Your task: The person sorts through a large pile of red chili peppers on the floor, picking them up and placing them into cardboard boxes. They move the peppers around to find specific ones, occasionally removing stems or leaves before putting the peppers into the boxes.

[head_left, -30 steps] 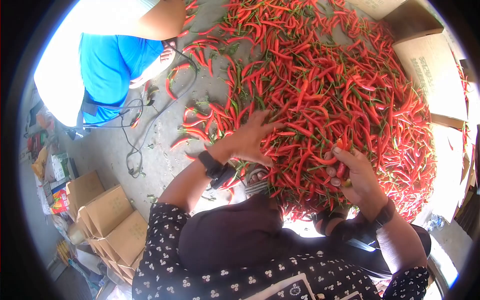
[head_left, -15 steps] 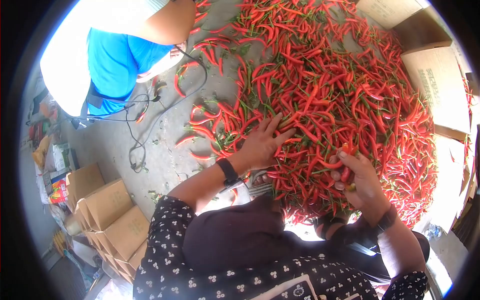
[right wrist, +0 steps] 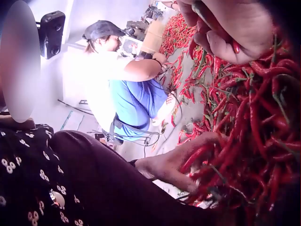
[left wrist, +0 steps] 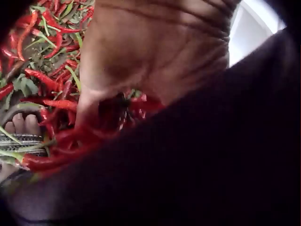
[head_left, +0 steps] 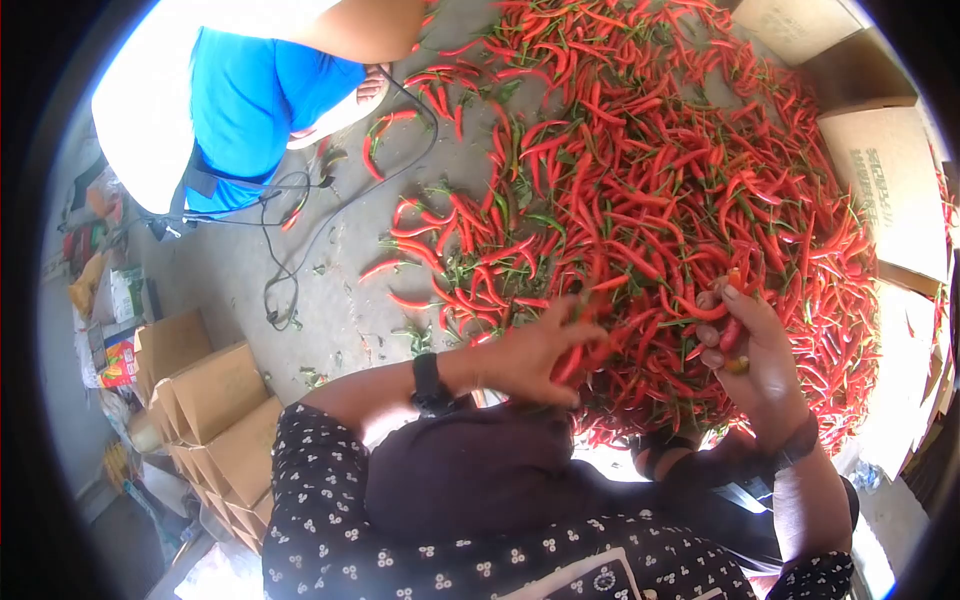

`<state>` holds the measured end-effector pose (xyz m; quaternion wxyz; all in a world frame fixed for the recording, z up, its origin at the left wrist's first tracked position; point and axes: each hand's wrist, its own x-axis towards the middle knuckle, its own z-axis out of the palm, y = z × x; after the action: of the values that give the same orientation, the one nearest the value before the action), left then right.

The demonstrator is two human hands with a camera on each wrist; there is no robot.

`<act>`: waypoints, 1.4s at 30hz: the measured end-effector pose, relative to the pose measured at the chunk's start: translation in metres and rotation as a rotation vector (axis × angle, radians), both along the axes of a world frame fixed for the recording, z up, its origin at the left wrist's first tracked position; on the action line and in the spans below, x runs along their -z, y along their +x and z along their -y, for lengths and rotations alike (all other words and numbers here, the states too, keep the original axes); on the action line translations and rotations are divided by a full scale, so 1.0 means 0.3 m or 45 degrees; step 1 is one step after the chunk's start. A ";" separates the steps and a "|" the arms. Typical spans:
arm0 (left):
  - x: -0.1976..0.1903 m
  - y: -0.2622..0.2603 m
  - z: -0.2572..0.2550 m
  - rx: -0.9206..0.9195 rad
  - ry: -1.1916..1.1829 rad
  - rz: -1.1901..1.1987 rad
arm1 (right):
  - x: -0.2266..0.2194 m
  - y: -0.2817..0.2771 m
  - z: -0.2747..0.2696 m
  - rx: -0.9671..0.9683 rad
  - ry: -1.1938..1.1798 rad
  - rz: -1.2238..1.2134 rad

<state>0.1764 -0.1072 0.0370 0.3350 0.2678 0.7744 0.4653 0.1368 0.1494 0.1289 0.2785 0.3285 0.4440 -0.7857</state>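
Observation:
A big heap of red chili peppers (head_left: 650, 200) with green stems covers the floor in front of me. Spread fingers of my left hand (head_left: 525, 355) are low among the peppers at the heap's near left edge, blurred in the head view. A red pepper (head_left: 568, 367) shows between its thumb and forefinger. My right hand (head_left: 765, 360), palm turned up over the near right part of the heap, grips a few chili peppers (head_left: 733, 332) in curled fingers. In the right wrist view, a pepper (right wrist: 210, 18) lies across that palm.
Another person (right wrist: 120, 80) in blue trousers sits at the far left, a black cable (head_left: 340, 215) on the floor beside them. Cardboard boxes (head_left: 880, 190) border the heap on the right. More cartons (head_left: 215, 395) stand at the left. My sandalled foot (left wrist: 21, 139) is beside the peppers.
My left hand first reached down onto the heap, then drew back toward my body, with peppers around its fingers. My right hand keeps its grip on its peppers. The view has shifted slightly.

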 end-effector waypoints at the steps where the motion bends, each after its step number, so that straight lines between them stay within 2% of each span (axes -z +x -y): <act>1: -0.021 0.008 0.002 0.122 0.121 0.066 | 0.002 -0.002 0.002 -0.007 -0.004 0.003; 2: -0.009 0.020 -0.007 0.113 0.118 0.070 | 0.004 -0.002 0.006 -0.018 0.000 0.013; 4: 0.014 0.034 -0.036 0.521 0.575 0.414 | 0.003 -0.005 0.023 -0.044 -0.002 0.023; 7: 0.010 0.018 -0.013 0.585 0.464 0.257 | 0.002 -0.011 0.043 -0.098 0.045 0.050; 9: -0.031 -0.009 0.142 0.013 0.131 0.536 | 0.013 -0.009 0.031 -0.185 -0.017 -0.018; 11: 0.043 0.075 0.280 -0.348 -0.307 0.120 | 0.022 -0.007 0.017 -0.173 -0.029 -0.012; 13: 0.112 0.209 0.350 -0.427 -0.812 -0.250 | 0.037 -0.005 0.006 -0.161 -0.033 -0.009; 14: 0.138 0.267 0.345 -0.433 -0.815 -0.245 | 0.047 -0.002 0.002 -0.160 -0.009 0.004; 16: 0.185 0.372 0.329 -0.312 -1.131 -0.002 | 0.050 -0.002 0.008 -0.169 0.013 0.014; 18: 0.254 0.439 0.305 -0.443 -1.003 -0.103 | 0.040 -0.008 0.024 -0.193 0.053 0.046; 20: 0.267 0.418 0.264 -0.526 -0.950 -0.176 | 0.034 -0.018 0.035 -0.213 0.036 0.021; 22: 0.285 0.361 0.239 -0.765 -0.815 -0.172 | 0.021 -0.021 0.050 -0.230 0.018 0.004; 26: 0.294 0.273 0.233 -0.700 -0.746 -0.189 | -0.001 -0.027 0.067 -0.203 0.054 -0.026; 29: 0.305 0.260 0.202 -0.707 -0.572 -0.169 | -0.002 -0.017 0.064 -0.180 0.057 -0.023; 31: 0.310 0.260 0.161 -0.832 -0.339 -0.200 | 0.003 -0.011 0.059 -0.158 0.072 -0.008; 33: 0.301 0.248 0.129 -0.892 -0.393 -0.176 | 0.020 -0.008 0.048 -0.179 0.068 0.019; 35: 0.327 0.218 0.119 -0.849 -0.333 -0.427 | 0.019 -0.006 0.056 -0.178 0.077 0.027; 36: 0.339 0.209 0.100 -0.853 -0.334 -0.428 | 0.018 -0.007 0.060 -0.174 0.089 0.034; 38: 0.269 0.158 0.054 -0.637 -0.024 -0.543 | 0.027 -0.013 0.060 -0.197 0.078 0.014; 39: 0.171 0.134 0.044 -0.643 -0.027 -0.537 | 0.030 -0.011 0.062 -0.220 0.067 0.002; 40: 0.040 0.092 0.031 -0.657 0.177 -0.012 | 0.030 -0.012 0.067 -0.227 0.063 0.003; 41: -0.026 0.068 0.027 -0.649 0.380 0.509 | 0.028 -0.016 0.071 -0.233 0.049 -0.003; 42: 0.005 0.061 0.060 -0.617 0.255 0.191 | 0.025 -0.021 0.072 -0.234 0.038 -0.011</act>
<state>0.1948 -0.1252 0.0354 0.2423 0.0712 0.7390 0.6246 0.1304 0.1277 0.1213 0.3424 0.2871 0.4851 -0.7517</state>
